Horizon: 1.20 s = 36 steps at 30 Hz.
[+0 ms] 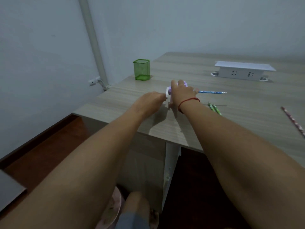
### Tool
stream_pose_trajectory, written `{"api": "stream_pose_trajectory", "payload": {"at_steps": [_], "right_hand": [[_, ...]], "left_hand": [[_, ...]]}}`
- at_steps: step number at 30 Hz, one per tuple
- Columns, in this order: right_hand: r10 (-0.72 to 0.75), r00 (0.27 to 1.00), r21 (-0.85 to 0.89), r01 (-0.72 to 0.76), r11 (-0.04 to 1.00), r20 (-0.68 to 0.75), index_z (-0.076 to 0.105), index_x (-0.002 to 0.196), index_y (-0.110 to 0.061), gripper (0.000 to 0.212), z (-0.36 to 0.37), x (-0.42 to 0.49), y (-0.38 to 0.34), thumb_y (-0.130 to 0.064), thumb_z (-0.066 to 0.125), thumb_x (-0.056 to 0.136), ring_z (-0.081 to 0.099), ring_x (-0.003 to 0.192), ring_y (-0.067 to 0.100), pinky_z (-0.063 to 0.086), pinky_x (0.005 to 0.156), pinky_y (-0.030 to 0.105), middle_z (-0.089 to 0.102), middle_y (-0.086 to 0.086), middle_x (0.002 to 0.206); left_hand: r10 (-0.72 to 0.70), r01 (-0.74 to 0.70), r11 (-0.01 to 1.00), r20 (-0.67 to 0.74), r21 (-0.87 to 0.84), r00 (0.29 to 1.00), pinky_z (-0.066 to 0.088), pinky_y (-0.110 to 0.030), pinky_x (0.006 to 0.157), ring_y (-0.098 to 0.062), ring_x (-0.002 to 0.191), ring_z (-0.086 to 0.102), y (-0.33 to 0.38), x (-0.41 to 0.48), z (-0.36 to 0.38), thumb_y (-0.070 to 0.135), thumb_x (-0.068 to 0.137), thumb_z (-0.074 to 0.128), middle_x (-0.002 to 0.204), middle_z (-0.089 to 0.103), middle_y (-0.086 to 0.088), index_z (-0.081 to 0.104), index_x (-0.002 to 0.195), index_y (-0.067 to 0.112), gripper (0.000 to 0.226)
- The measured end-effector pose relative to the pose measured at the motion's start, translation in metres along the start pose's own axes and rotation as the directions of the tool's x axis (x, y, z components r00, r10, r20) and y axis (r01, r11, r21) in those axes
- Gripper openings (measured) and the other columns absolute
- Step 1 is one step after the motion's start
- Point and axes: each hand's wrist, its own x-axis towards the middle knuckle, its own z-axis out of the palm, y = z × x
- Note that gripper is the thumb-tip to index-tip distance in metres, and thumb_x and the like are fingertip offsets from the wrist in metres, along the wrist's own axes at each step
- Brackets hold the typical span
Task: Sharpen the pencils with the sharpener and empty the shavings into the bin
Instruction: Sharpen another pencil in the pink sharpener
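I see both arms reaching forward over the near left corner of the wooden table (247,100). My right hand (180,93) lies on top of the small purple sharpener (175,87) and is closed around its body, pressing it against the table; the sharpener is mostly hidden under this hand. A red string bracelet (188,102) is around the right wrist. My left hand (152,100) is just to the left of the right hand, with the fingers pinched together at the white crank (167,93) on the left end of the sharpener. I cannot see the fingertips clearly, but they are touching the crank.

A blue pencil (212,92) comes out from the right side of the right hand and lies level, pointing to the right; its near end is hidden behind the fingers, at the sharpener. Just right of the right wrist, two green pencils (214,108) lie side by side on the table. Far to the right of this hand, near the edge of the view, there is a pink patterned pencil (293,122). Behind and left of the left hand stands a green mesh cup (142,69), near the table edge. Far behind the right hand, a white socket box (242,71) sits on the table.
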Motion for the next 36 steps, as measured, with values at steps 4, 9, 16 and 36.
{"api": "stream_pose_trajectory", "payload": {"at_steps": [4,9,16,36], "right_hand": [[0.011,1.0,-0.004,-0.011,1.0,0.001,0.032,0.141,-0.024,0.07,0.003,0.002,-0.002,-0.026,0.069,0.081,0.044,0.128,0.044,0.026,0.106,0.062,0.035,0.007,0.146],[-0.019,0.998,0.017,0.02,1.0,-0.054,0.036,0.136,-0.022,0.064,0.007,0.0,0.002,-0.023,0.068,0.081,0.049,0.121,0.044,0.023,0.106,0.064,0.037,0.007,0.143],[-0.054,0.991,0.025,0.057,0.998,-0.123,0.039,0.132,-0.022,0.06,0.019,0.003,0.006,-0.023,0.068,0.08,0.053,0.115,0.042,0.021,0.105,0.068,0.041,0.003,0.139],[-0.132,0.971,-0.045,0.125,0.991,-0.197,0.041,0.132,-0.012,0.043,0.016,0.003,0.01,-0.02,0.055,0.092,0.052,0.118,0.036,0.046,0.088,0.044,0.044,0.014,0.135]], "left_hand": [[-0.091,0.093,0.996,0.116,-0.015,0.989,0.042,-0.033,0.076,-0.031,0.097,0.061,0.004,0.004,0.01,0.012,0.095,0.046,0.108,0.064,-0.017,0.06,0.106,0.005,0.02],[-0.161,0.181,0.98,0.195,-0.088,0.967,0.041,-0.031,0.076,-0.028,0.095,0.061,0.0,0.015,0.017,0.015,0.096,0.046,0.106,0.066,-0.016,0.065,0.103,0.008,0.021],[-0.171,0.162,0.985,0.186,0.059,0.968,0.046,-0.038,0.08,-0.035,0.099,0.062,-0.016,0.056,0.019,0.013,0.091,0.051,0.108,0.065,-0.018,0.063,0.106,0.006,0.02],[-0.019,0.017,1.0,-0.196,-0.009,0.98,0.03,-0.032,0.063,-0.038,0.086,0.061,-0.003,0.027,-0.017,0.003,0.096,0.042,0.093,0.066,-0.02,0.058,0.097,0.002,0.016]]}}
